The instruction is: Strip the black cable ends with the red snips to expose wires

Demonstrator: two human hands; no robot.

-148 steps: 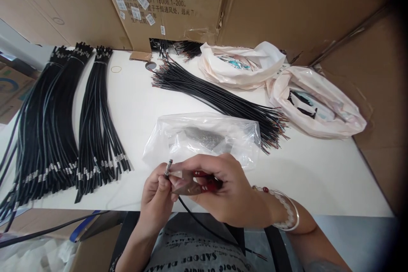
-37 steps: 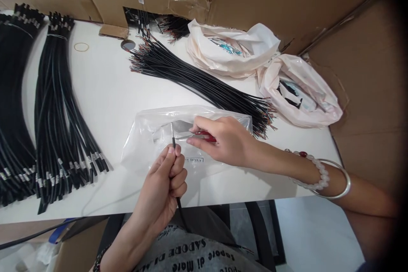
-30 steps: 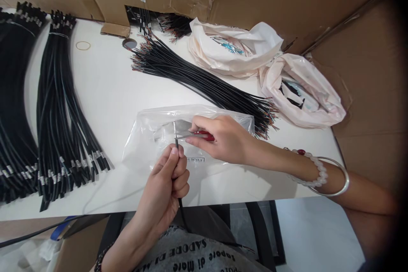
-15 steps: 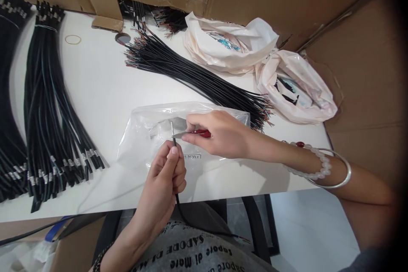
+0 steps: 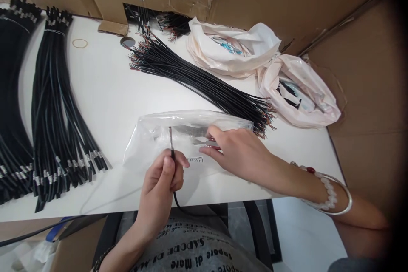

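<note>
Grey printed fabric shirt (image 5: 199,255) behind the fingers says "Sapore di Mare". Left hand (image 5: 164,174) is pinching one black round cable (image 5: 171,139), silvery tip beyond the fingertips; right hand (image 5: 237,148) grips one pair of red-handled metal snips (image 5: 215,148). Under them, one clear plastic bag (image 5: 137,140), something grey inside; farther off, two pale-pink plastic bags (image 5: 270,40).

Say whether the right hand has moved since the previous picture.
Yes: the right hand moved rightward and nearer the person, against the middle cable bundle.
</note>
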